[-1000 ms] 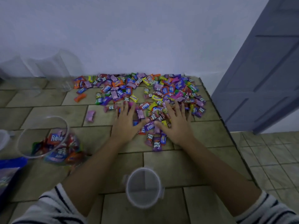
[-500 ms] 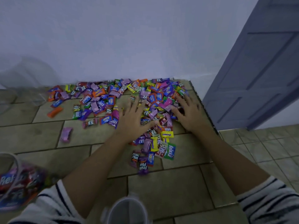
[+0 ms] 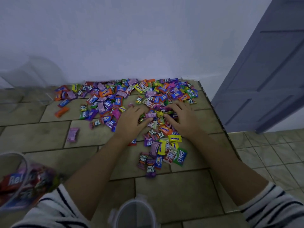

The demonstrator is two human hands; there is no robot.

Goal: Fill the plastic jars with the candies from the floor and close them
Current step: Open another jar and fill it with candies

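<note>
Bright candies [image 3: 105,92] — left hand [image 3: 131,123], right hand [image 3: 183,120] palm-down, both grips curled round them.

Head view, looking forward and down — close above the floor [image 3: 164,191]
</note>
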